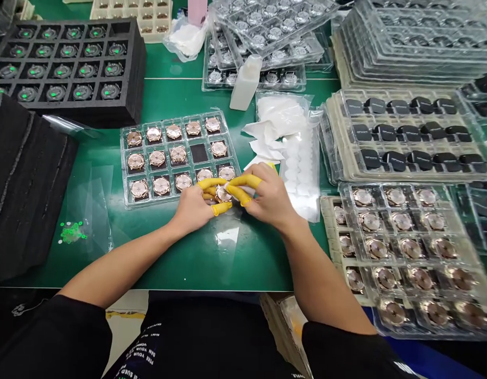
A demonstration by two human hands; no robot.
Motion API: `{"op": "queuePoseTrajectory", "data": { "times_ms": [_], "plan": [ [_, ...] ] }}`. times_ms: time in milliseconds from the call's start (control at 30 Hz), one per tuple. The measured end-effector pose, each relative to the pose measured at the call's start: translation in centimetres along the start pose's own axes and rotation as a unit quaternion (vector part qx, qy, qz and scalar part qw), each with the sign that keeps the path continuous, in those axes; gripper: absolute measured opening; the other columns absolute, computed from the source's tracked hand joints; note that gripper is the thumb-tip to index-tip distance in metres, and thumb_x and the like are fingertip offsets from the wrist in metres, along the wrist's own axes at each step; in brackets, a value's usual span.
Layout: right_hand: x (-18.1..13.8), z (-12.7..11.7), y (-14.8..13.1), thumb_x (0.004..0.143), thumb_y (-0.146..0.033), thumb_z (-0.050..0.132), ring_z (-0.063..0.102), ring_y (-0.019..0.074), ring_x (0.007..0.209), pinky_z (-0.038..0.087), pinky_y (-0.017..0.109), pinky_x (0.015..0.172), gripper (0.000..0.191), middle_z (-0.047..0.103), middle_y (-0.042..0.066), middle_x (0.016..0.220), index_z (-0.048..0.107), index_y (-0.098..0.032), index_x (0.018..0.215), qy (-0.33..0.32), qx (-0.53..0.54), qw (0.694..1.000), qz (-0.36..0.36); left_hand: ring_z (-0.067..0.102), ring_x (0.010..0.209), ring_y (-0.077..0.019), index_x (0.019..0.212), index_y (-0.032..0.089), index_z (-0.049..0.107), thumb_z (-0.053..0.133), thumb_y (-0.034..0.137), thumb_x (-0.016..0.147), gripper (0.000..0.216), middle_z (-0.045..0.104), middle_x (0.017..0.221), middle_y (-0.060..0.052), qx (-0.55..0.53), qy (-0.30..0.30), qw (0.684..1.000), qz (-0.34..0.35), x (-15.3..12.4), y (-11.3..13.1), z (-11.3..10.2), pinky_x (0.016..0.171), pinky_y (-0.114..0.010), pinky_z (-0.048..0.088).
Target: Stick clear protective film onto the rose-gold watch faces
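Observation:
My left hand (195, 206) and my right hand (267, 195) meet over the green mat, both with yellow finger cots. Between their fingertips they pinch a rose-gold watch case (222, 195). My right hand also presses a small white wipe (230, 185) against it. Just beyond the hands lies a clear plastic tray (127, 173) of similar rose-gold watch cases, with one pocket (199, 153) bare.
A black foam tray (129, 79) of round parts stands back left. White wipes in a bag (298, 152) and a white bottle (245, 84) lie behind my right hand. Clear trays of watch cases (405, 252) and black parts (405, 131) fill the right side. Green stickers (72, 231) lie left.

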State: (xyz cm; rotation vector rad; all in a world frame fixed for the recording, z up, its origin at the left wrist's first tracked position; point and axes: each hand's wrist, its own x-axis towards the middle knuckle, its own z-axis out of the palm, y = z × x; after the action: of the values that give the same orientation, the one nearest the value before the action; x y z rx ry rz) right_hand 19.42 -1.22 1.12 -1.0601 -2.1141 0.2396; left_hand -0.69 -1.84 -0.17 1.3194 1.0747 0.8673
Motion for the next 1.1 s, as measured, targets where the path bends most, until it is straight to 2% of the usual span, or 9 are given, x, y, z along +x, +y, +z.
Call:
{"op": "queuePoseTrajectory", "data": {
  "times_ms": [100, 200, 333, 433, 533, 667, 733, 933, 1100],
  "plan": [
    [0.0, 0.0, -0.1, 0.099, -0.030, 0.062, 0.057, 0.0223, 0.079, 0.045, 0.040, 0.071, 0.011, 0.067, 0.006, 0.087, 0.072, -0.026, 0.096, -0.033, 0.049, 0.998, 0.001, 0.078, 0.085, -0.0172, 0.123, 0.015, 0.075, 0.087, 0.022, 0.066, 0.058, 0.082, 0.098, -0.005, 0.001, -0.003, 1.000, -0.003, 0.0, -0.1, 0.1, 0.082, -0.028, 0.066],
    [-0.2, 0.0, -0.3, 0.100, -0.031, 0.063, 0.059, 0.0235, 0.082, 0.046, 0.041, 0.071, 0.012, 0.067, 0.007, 0.088, 0.073, -0.026, 0.097, 0.000, 0.026, 0.999, 0.029, 0.078, 0.087, -0.0180, 0.123, 0.016, 0.075, 0.089, 0.025, 0.067, 0.058, 0.082, 0.102, -0.006, -0.003, -0.004, 1.000, 0.002, -0.1, -0.2, 0.1, 0.084, -0.029, 0.067],
    [-0.2, 0.8, -1.0, 0.099, -0.033, 0.064, 0.059, 0.0225, 0.080, 0.046, 0.041, 0.071, 0.012, 0.068, 0.006, 0.086, 0.075, -0.028, 0.096, -0.013, 0.033, 0.999, 0.014, 0.078, 0.087, -0.0178, 0.123, 0.016, 0.075, 0.088, 0.021, 0.066, 0.059, 0.082, 0.100, -0.005, -0.005, -0.010, 1.000, 0.003, 0.0, -0.4, 0.1, 0.084, -0.029, 0.067],
    [0.0, 0.6, -0.6, 0.101, -0.037, 0.063, 0.059, 0.0245, 0.084, 0.048, 0.043, 0.076, 0.017, 0.068, 0.008, 0.088, 0.075, -0.027, 0.095, 0.038, -0.008, 0.995, 0.089, 0.078, 0.087, -0.0184, 0.123, 0.016, 0.075, 0.089, 0.024, 0.065, 0.060, 0.081, 0.099, -0.006, -0.012, 0.005, 1.000, 0.006, 0.0, -0.4, 0.1, 0.083, -0.030, 0.067],
    [-0.2, -1.2, 0.5, 0.097, -0.041, 0.068, 0.059, 0.0292, 0.096, 0.047, 0.049, 0.089, 0.016, 0.069, 0.009, 0.096, 0.076, -0.027, 0.097, 0.072, -0.051, 0.986, 0.142, 0.079, 0.092, -0.0188, 0.122, 0.018, 0.076, 0.090, 0.029, 0.068, 0.056, 0.082, 0.104, -0.006, 0.006, 0.023, 0.999, 0.047, -0.4, -0.3, 0.1, 0.089, -0.032, 0.068],
    [-0.8, -3.5, 0.9, 0.094, -0.043, 0.072, 0.061, 0.0318, 0.112, 0.044, 0.053, 0.100, 0.032, 0.074, 0.008, 0.117, 0.071, -0.032, 0.124, -0.006, 0.019, 0.988, 0.154, 0.081, 0.096, -0.0193, 0.121, 0.019, 0.076, 0.087, 0.030, 0.074, 0.049, 0.083, 0.109, -0.005, 0.027, 0.023, 0.993, 0.116, -1.1, -0.6, 0.1, 0.097, -0.034, 0.068],
    [-0.8, -3.6, 0.4, 0.094, -0.042, 0.072, 0.064, 0.0305, 0.108, 0.045, 0.052, 0.099, 0.034, 0.077, 0.006, 0.110, 0.070, -0.032, 0.126, -0.038, 0.039, 0.986, 0.157, 0.081, 0.096, -0.0200, 0.122, 0.019, 0.076, 0.086, 0.032, 0.076, 0.048, 0.083, 0.110, -0.005, 0.036, 0.024, 0.990, 0.135, -1.2, -0.7, 0.1, 0.096, -0.035, 0.068],
    [-0.2, -3.5, -0.1, 0.090, -0.049, 0.075, 0.071, 0.0242, 0.087, 0.052, 0.044, 0.090, 0.035, 0.077, 0.001, 0.086, 0.073, -0.028, 0.118, -0.034, 0.151, 0.966, 0.206, 0.080, 0.097, -0.0208, 0.118, 0.018, 0.077, 0.087, 0.034, 0.075, 0.047, 0.082, 0.112, -0.008, 0.078, 0.022, 0.984, 0.158, -1.0, -0.2, -0.2, 0.093, -0.035, 0.068],
    [0.1, -4.9, 0.0, 0.092, -0.042, 0.072, 0.073, 0.0240, 0.081, 0.052, 0.044, 0.088, 0.030, 0.078, 0.000, 0.074, 0.073, -0.026, 0.117, -0.104, 0.181, 0.956, 0.208, 0.080, 0.099, -0.0218, 0.116, 0.016, 0.077, 0.091, 0.036, 0.070, 0.052, 0.082, 0.111, -0.009, 0.026, 0.020, 0.988, 0.151, -0.5, 0.0, -0.4, 0.093, -0.035, 0.068]
  ]
}}
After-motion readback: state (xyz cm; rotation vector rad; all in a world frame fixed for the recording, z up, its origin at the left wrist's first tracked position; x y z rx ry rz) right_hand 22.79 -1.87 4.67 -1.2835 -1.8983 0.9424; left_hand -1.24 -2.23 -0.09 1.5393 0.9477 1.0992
